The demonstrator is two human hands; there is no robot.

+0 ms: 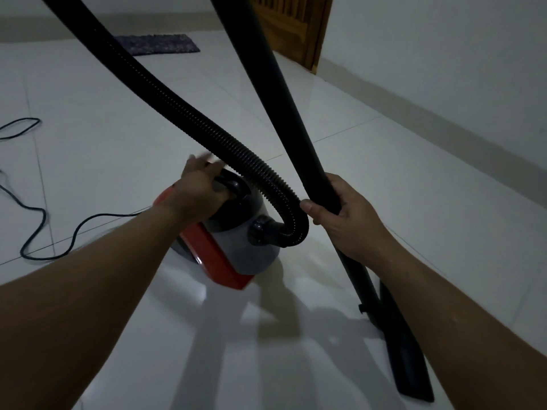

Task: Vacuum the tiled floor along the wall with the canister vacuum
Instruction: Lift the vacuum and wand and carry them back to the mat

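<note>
Tiled floor [370, 161], pale and glossy, fills most of the view and meets a light wall [444, 54] that runs along the right side from near to far. A wooden door [299, 28] stands at the far end of that wall, and a dark mat [159, 44] lies on the tiles far to the left.

On the floor near the middle sits the canister vacuum [236, 241], grey on top with a red base. A ribbed black hose [177, 113] loops out of its right side, curls up and rises away to the far left corner. The rigid black wand [284, 93] slants down from the top of the view to the near right, ending in a flat floor nozzle [405, 347] resting on the tiles close to the wall side.

The right hand [346, 217] is wrapped round the wand, fingers closed on it and thumb laid across. The left hand [198, 187] lies on the black handle [233, 184] on top of the canister; its fingers are blurred, so whether they clasp the handle cannot be told.

A thin black power cord [38, 220] snakes over the tiles to the left of the canister.
</note>
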